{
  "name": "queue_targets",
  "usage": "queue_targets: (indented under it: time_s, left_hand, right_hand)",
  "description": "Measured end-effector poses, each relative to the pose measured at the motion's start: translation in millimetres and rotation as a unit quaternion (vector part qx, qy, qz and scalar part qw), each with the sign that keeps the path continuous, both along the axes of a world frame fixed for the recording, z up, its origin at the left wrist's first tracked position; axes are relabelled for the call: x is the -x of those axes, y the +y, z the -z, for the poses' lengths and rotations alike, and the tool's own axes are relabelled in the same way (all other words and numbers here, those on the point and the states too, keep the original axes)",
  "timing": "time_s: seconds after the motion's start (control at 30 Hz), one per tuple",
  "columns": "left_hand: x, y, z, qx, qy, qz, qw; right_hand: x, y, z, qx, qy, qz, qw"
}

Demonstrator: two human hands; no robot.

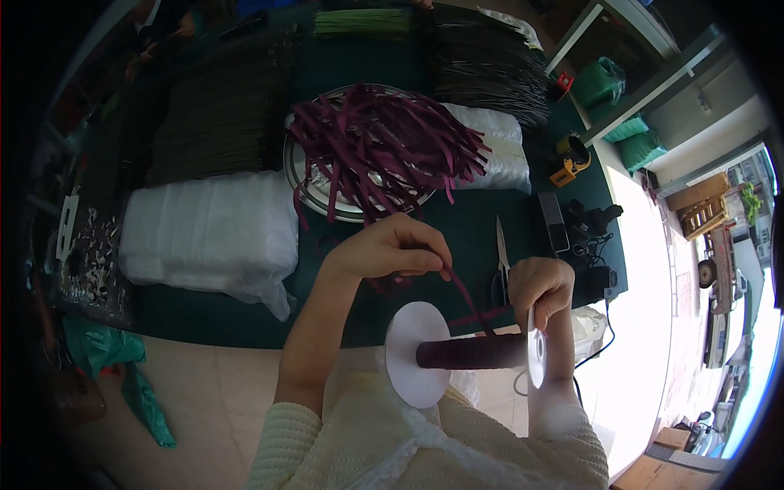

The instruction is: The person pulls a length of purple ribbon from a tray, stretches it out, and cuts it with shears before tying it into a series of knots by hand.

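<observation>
A spool with white round end discs (406, 335) lies sideways close to my body, its core wound with dark burgundy ribbon (474, 353). Gripping the rim of its right-hand disc is my right hand (541, 287), fingers closed. Above and left of the spool, my left hand (396, 249) pinches a loose length of burgundy ribbon (462, 294) that runs down to the winding. Just beyond that hand, a heap of cut burgundy ribbon strips (384, 139) spills over the rim of a round metal tray (292, 175). Scissors (501, 253) lie on the table beside my right hand.
The dark green table (327, 320) bears a plastic-wrapped white bundle (212, 233) at left and another white bundle (498, 147) behind the tray. Dark thin strands (490, 69) and green strands (359, 24) lie farther back. A black box (550, 222), cables and a yellow tape dispenser (569, 167) stand at right.
</observation>
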State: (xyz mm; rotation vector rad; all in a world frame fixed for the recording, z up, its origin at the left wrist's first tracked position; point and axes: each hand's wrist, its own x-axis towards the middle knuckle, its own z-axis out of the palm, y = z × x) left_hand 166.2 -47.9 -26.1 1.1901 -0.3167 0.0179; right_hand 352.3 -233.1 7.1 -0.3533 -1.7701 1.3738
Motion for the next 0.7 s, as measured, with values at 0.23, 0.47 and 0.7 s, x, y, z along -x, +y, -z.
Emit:
queue_targets:
  time_s: [0.23,0.47,0.7]
  left_hand:
    - [67,-2,-41,-0.248,-0.065,-0.067,0.964]
    - [30,23,19,-0.055,0.133,-0.367,0.919]
    - [78,23,-7,0.030,-0.147,-0.134,0.980]
  right_hand:
    - [-8,-51,-24,-0.021,-0.068,0.618,0.783]
    - [-19,-6,0,-0.072,0.062,-0.052,0.994]
    - [5,-38,-39,0.062,-0.280,0.585,0.758]
